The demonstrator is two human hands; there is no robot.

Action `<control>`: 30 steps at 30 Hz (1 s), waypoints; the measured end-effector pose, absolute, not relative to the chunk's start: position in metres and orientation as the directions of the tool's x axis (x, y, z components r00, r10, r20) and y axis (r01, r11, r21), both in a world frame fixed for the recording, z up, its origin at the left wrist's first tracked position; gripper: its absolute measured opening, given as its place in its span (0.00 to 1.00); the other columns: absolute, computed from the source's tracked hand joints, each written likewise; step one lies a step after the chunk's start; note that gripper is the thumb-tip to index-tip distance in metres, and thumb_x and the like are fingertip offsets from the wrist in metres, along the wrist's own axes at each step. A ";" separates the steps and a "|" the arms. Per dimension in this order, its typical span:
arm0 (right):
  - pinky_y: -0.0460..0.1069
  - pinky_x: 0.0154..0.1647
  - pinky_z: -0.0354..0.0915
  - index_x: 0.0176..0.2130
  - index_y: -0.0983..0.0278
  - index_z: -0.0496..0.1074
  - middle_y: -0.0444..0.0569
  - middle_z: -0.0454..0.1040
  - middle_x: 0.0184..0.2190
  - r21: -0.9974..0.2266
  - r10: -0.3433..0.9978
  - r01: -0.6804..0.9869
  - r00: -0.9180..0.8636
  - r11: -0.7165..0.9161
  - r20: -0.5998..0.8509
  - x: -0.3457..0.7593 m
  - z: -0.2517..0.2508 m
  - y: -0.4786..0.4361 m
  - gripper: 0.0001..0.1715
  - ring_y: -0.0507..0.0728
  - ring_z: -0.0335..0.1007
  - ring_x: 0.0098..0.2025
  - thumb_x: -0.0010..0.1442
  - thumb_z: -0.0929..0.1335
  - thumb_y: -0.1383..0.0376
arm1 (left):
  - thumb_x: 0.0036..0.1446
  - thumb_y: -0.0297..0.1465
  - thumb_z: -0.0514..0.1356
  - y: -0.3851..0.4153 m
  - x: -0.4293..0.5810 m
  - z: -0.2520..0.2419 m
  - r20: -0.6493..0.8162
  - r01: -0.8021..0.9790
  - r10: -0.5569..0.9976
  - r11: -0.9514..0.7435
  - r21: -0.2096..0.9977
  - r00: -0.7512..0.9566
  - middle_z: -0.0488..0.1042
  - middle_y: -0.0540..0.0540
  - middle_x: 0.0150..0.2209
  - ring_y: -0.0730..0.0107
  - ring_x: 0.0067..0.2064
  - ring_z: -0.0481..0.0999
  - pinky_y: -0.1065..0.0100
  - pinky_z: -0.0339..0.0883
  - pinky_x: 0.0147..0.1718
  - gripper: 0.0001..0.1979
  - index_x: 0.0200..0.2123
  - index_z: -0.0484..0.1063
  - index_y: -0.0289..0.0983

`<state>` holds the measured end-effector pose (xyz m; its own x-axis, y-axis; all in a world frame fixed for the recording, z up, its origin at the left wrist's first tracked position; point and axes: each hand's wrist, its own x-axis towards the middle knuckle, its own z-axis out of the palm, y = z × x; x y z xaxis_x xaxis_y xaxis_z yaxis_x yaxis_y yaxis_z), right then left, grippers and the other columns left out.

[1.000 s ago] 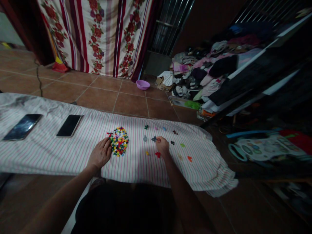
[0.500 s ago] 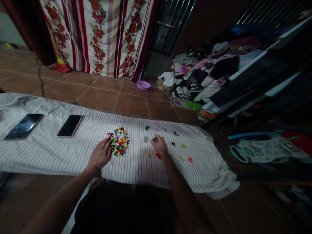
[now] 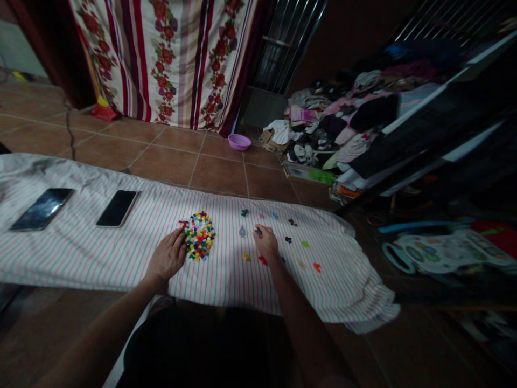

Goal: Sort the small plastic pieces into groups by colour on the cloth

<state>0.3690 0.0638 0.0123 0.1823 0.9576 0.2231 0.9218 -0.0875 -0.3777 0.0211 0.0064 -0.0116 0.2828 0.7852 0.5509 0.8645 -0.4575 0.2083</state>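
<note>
Both hands (image 3: 167, 254) at pieces (image 3: 200, 237), right (image 3: 267, 243) curled

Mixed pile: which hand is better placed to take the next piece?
Probably the left hand: it lies at the mixed pile; the right hand is farther off, at some dark grey pieces.

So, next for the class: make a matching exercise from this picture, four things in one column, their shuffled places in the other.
Things
1. Person's left hand
2. Person's right hand
3. Round purple bowl
4. Cluster of small orange pieces

Places
A. On the brown tiled floor
B. At a cluster of small dark pieces
C. Furthest right on the striped white cloth
D. At the left edge of the multicoloured heap of small pieces

Pairs: 1-D; 2-B; 3-A; 4-C
</note>
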 end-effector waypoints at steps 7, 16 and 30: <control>0.49 0.47 0.62 0.52 0.65 0.70 0.52 0.73 0.44 -0.411 0.951 0.908 0.195 -0.083 0.239 0.371 0.011 0.063 0.23 0.57 0.69 0.45 0.57 0.64 0.62 | 0.64 0.33 0.47 0.006 0.021 -0.009 0.530 0.869 0.803 -0.442 0.221 0.273 0.69 0.33 0.55 0.54 0.59 0.67 0.50 0.65 0.56 0.18 0.53 0.65 0.32; 0.51 0.50 0.62 0.45 0.66 0.74 0.54 0.75 0.42 -0.498 0.931 0.864 0.240 -0.075 0.277 0.377 0.015 0.069 0.20 0.57 0.69 0.45 0.59 0.59 0.65 | 0.64 0.33 0.47 0.006 0.022 -0.006 0.515 0.865 0.813 -0.441 0.238 0.272 0.69 0.33 0.54 0.54 0.59 0.66 0.51 0.64 0.56 0.18 0.52 0.66 0.32; 0.52 0.50 0.64 0.38 0.64 0.77 0.53 0.76 0.38 -0.566 0.927 0.816 0.116 0.115 0.356 0.332 0.030 0.072 0.19 0.58 0.70 0.44 0.55 0.59 0.69 | 0.64 0.33 0.47 0.005 0.022 -0.007 0.513 0.874 0.819 -0.423 0.239 0.256 0.69 0.33 0.56 0.55 0.60 0.66 0.51 0.64 0.57 0.19 0.54 0.66 0.32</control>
